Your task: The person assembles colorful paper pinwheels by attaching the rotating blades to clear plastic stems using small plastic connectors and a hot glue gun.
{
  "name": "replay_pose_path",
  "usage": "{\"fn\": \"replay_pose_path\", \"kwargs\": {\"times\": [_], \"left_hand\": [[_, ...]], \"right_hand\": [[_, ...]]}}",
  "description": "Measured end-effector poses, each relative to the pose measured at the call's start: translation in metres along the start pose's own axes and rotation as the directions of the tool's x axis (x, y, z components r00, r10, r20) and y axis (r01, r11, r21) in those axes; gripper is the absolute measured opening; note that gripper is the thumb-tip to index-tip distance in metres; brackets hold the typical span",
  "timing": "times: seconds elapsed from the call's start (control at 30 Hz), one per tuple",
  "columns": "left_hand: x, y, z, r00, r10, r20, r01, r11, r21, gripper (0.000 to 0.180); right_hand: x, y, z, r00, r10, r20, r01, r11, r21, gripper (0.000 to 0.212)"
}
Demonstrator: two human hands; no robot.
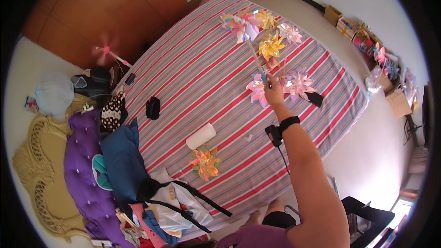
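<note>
My right hand (274, 93) reaches out over the striped bed, a black band on its wrist. Its fingers are closed around the lower end of a clear stick, which runs up to a large pastel iridescent pinwheel (243, 26). Pink pinwheels lie on both sides of the hand, one to the left (258, 90) and a paler one to the right (298, 84). Beyond it are a yellow pinwheel (271, 45), a smaller gold one (265, 19) and a pale pink one (290, 33). Fingertips are partly hidden. My left hand is out of view.
An orange pinwheel (205, 163) and a white roll (201, 136) lie nearer on the bed (183, 78). A black device (274, 135) with a cable sits beside my forearm. Pillows, a bag and clothes pile at the left. Boxes (398, 102) line the right wall; a pink fan (106, 50) spins far left.
</note>
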State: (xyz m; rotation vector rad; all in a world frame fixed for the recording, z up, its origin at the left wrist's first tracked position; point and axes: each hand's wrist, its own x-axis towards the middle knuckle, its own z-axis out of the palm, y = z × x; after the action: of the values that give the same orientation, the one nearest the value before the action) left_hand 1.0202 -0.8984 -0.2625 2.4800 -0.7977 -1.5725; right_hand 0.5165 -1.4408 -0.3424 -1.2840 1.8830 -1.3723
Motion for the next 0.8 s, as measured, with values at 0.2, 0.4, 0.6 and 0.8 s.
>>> {"fn": "replay_pose_path", "kwargs": {"times": [0.2, 0.4, 0.6, 0.8], "left_hand": [[0.031, 0.09, 0.018, 0.997, 0.073, 0.021, -0.074, 0.993, 0.093, 0.022], [0.062, 0.091, 0.046, 0.997, 0.052, 0.051, -0.058, 0.99, 0.131, 0.023], [0.077, 0.072, 0.078, 0.958, -0.264, 0.115, 0.269, 0.963, -0.03, 0.026], [0.099, 0.115, 0.103, 0.962, -0.187, 0.197, 0.175, 0.982, 0.077, 0.025]], "right_hand": [[0.098, 0.027, -0.001, 0.987, 0.162, -0.009, -0.156, 0.929, -0.335, 0.052], [0.144, 0.095, 0.053, 0.99, 0.137, -0.022, -0.133, 0.885, -0.446, 0.046], [0.163, 0.178, 0.067, 0.99, -0.138, -0.02, 0.129, 0.958, -0.255, 0.046], [0.11, 0.227, -0.01, 0.997, 0.061, -0.036, -0.064, 0.552, -0.831, 0.043]]}}
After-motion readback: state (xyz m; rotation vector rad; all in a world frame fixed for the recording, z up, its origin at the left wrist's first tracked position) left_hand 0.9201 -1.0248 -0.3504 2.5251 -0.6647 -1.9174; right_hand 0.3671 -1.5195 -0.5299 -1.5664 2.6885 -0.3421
